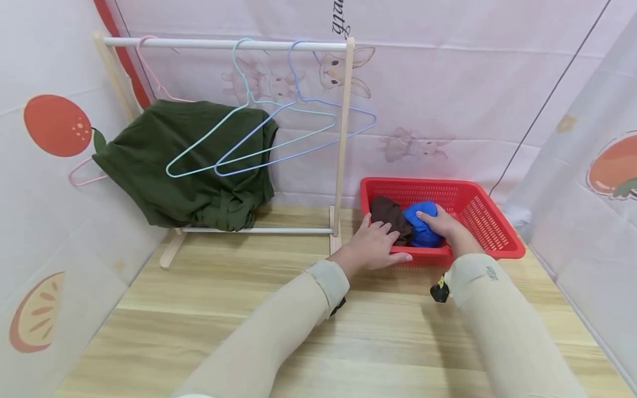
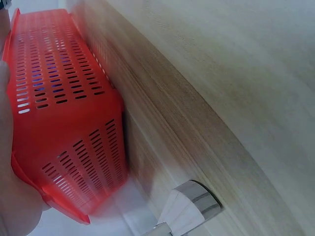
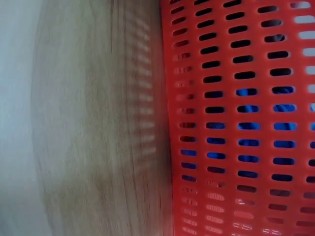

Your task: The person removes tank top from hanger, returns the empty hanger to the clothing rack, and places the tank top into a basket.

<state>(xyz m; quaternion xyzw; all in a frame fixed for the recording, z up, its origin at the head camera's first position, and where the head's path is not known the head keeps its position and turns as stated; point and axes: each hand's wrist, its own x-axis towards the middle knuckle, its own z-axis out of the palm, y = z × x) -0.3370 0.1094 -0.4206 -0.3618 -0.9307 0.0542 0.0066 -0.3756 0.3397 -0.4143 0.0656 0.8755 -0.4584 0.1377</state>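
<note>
In the head view a red plastic basket point(image 1: 490, 221) holds a bundled dark brown cloth point(image 1: 390, 216) and a bundled bright blue cloth point(image 1: 423, 225), side by side at its left end. My right hand point(image 1: 443, 222) reaches over the near rim and grips the blue cloth, thumb and fingers on its right part. Spread fingers of my left hand point(image 1: 373, 243) rest at the basket's near left corner, the fingertips against the brown cloth and the thumb along the rim. In the right wrist view, blue cloth point(image 3: 285, 125) shows through the slots of the basket wall point(image 3: 231, 69).
A rack with a white top bar point(image 1: 209, 44) and wooden posts stands left of the basket. A dark green garment point(image 1: 199, 160) hangs there on a pink hanger point(image 1: 87, 179), beside a mint hanger point(image 1: 199, 145) and a blue hanger point(image 1: 298, 159). Printed curtains enclose the wooden table point(image 1: 209, 309).
</note>
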